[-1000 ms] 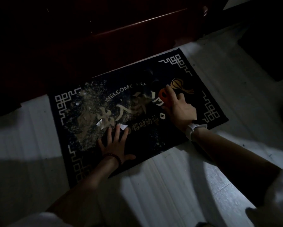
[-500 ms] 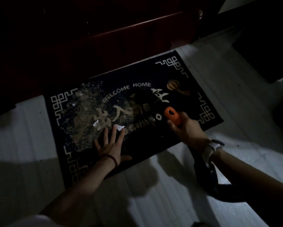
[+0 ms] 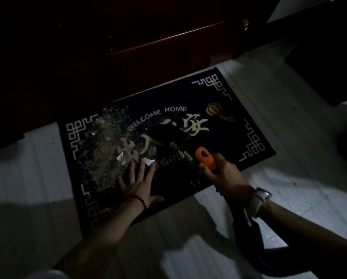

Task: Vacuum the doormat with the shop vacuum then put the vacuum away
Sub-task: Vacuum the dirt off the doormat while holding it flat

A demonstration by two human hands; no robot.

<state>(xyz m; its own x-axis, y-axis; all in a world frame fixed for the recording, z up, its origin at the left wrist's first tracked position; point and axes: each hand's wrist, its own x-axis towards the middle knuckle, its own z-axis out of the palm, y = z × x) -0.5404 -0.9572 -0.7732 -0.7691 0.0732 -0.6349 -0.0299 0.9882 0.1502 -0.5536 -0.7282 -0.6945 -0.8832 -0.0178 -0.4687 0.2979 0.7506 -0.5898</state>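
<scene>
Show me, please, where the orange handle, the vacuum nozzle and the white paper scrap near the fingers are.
orange handle (image 3: 205, 158), head view, on its upper part above the right hand.
vacuum nozzle (image 3: 164, 134), head view, on its dark head.
white paper scrap (image 3: 149, 161), head view, on its middle.

Floor (image 3: 279, 125): pale, plank-like lines, dimly lit with hard shadows across it. Doormat (image 3: 239, 109) lies flat on the floor, skewed to the planks, far edge just beside a dark red door (image 3: 128, 57). Mat is black with pale fret corners, "WELCOME HOME" lettering and a lantern motif. Gritty tan debris (image 3: 106, 141) covers the mat's left half (right half looks clean); two white paper scraps (image 3: 120, 157) sit in it.
</scene>
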